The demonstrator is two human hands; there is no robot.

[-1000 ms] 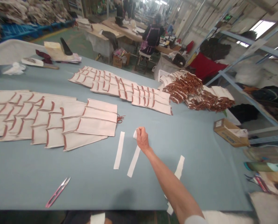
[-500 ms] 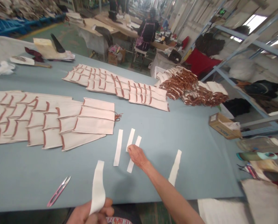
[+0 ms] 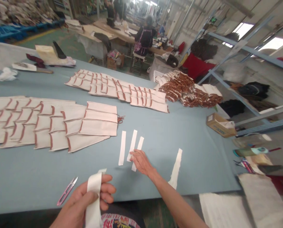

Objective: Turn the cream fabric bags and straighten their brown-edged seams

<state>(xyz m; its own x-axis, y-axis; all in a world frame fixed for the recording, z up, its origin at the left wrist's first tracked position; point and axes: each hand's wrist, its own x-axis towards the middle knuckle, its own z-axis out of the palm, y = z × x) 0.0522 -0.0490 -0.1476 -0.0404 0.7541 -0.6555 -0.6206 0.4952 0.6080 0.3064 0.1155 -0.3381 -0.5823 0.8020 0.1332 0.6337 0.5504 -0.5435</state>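
My left hand is closed on a white fabric strip, pinched between thumb and fingers near the table's front edge. My right hand rests over the table with its fingers spread, fingertips at the lower part of a middle white strip. Partly under that hand lies another strip; a third strip is just to the left. Apart on the right lies a longer, ragged-edged strip. Pink-handled thread snips lie beside my left hand.
Overlapping cream fabric panels with brown edging cover the left side, with another row behind. A brown-edged pile sits at the back right. A cardboard box and a bottle stand right. A person sits beyond.
My left hand has come up and forward into view, the strip now bent over its fingers. My right hand has opened from a closed pinch. The view has shifted slightly.
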